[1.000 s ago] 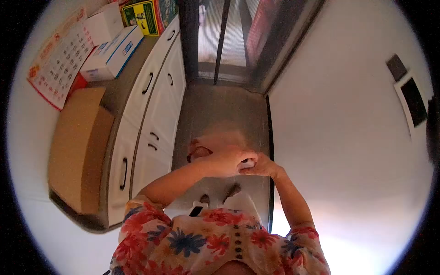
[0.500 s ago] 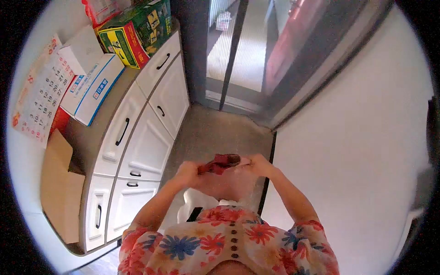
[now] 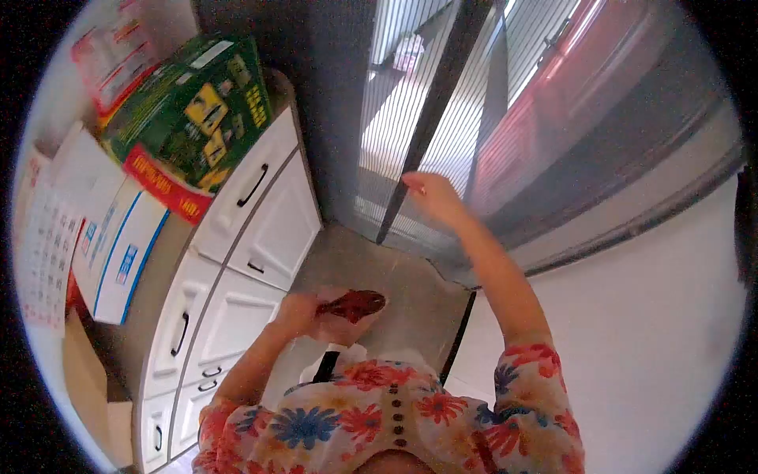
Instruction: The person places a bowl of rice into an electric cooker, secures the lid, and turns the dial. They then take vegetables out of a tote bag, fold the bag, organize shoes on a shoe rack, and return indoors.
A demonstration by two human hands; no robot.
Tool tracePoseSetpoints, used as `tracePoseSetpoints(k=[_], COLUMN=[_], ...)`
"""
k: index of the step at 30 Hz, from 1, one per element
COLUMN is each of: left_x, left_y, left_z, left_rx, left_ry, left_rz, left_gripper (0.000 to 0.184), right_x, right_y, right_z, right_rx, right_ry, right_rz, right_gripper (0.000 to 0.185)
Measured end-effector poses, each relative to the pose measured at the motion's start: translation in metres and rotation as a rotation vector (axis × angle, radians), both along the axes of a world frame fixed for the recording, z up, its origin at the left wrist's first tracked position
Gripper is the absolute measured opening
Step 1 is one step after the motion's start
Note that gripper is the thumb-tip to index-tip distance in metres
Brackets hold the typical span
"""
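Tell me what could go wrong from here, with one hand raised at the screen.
The red thing is in the left hand alone, so it might slip.
The right hand is at or near the screen's dark strip; fingers could get caught if the screen moves.
The green box sits close to the counter edge, so a bump might knock it off.

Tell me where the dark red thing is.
In the head view, the dark red thing is in the left hand, below and left of centre, right of the white cabinet.
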State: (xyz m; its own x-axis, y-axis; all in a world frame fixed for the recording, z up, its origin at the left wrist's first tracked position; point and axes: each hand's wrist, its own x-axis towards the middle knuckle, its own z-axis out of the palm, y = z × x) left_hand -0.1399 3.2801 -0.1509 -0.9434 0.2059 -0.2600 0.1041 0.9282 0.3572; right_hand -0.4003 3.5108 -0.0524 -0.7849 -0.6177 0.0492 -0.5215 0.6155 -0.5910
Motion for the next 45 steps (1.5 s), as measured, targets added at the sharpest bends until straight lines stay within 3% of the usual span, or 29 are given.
tracePoseSetpoints(k=[4,7,9,11,15,17,21,22,24,26,27,29,31,32,33,35,37,40,43,45], left_x=[-0.097,-0.17,-0.212,-0.256,-0.346,-0.399,-0.489,-0.513,-0.551,-0.585,-0.597,-0.61,-0.633,-0.637,-0.645,-0.674,-0.691,-0.725,-0.761,-0.798], left_y=[0.026,0.054,0.081,0.107,0.142,0.153,0.168,0.167,0.161,0.135,0.125,0.105,0.076,0.067,0.056,0.025,0.013,-0.023,-0.032,-0.049], left_z=[0.008,0.018,0.023,0.032,0.054,0.052,0.04,0.039,0.026,0.004,0.013,0.022,-0.006,-0.007,-0.006,-0.072,-0.099,-0.161,-0.156,-0.157], left_rx=[0.041,-0.012,0.019,-0.063,-0.13,-0.057,-0.159,-0.139,-0.376,-0.38,-0.396,-0.301,-0.126,-0.088,-0.057,-0.118,0.03,0.166,0.287,0.209], left_ry=[-0.02,-0.001,-0.048,-0.052,-0.041,0.014,0.209,0.191,0.273,0.179,-0.008,-0.144,-0.241,-0.293,-0.342,-0.368,-0.366,-0.461,-0.555,-0.504], left_rz=[-0.083,-0.128,-0.09,-0.099,-0.171,-0.121,-0.123,-0.096,-0.097,-0.066,-0.111,0.042,0.166,0.207,0.248,0.164,0.4,0.616,0.821,0.792], left_gripper=[0.027,0.026,0.025,0.022,0.015,0.014,0.016,0.017,0.018,0.02,0.023,0.025,0.028,0.029,0.03,0.026,0.023,0.025,0.024,0.021], right_x=[-0.104,-0.179,-0.225,-0.261,-0.326,-0.375,-0.413,-0.43,-0.459,-0.485,-0.497,-0.5,-0.515,-0.502,-0.523,-0.533,-0.543,-0.561,-0.572,-0.577], right_y=[-0.001,0.004,0.02,0.046,0.078,0.083,0.095,0.1,0.121,0.138,0.151,0.165,0.193,0.189,0.216,0.21,0.218,0.197,0.226,0.232], right_z=[0.0,0.009,0.012,0.034,0.059,0.052,0.072,0.072,0.071,0.062,0.055,0.062,0.063,0.079,0.055,0.049,0.031,0.036,0.013,0.005], right_rx=[-0.057,0.005,-0.106,-0.086,-0.188,-0.309,-0.276,-0.135,0.125,0.639,0.801,1.188,1.259,1.138,1.132,1.152,1.101,1.165,1.167,1.046], right_ry=[0.285,0.236,0.195,0.174,-0.168,-0.432,-0.232,-0.019,0.394,0.321,0.241,0.178,0.002,-0.09,-0.018,-0.103,0.01,-0.132,-0.375,-0.535], right_rz=[0.028,0.067,-0.04,-0.005,0.006,0.012,0.066,0.119,0.253,0.21,0.232,0.203,0.186,0.131,0.209,0.228,0.275,0.23,0.173,0.025], right_gripper=[0.025,0.024,0.022,0.029,0.039,0.053,0.058,0.054,0.042,0.04,0.034,0.026,0.02,0.022,0.024,0.028,0.028,0.029,0.024,0.029])
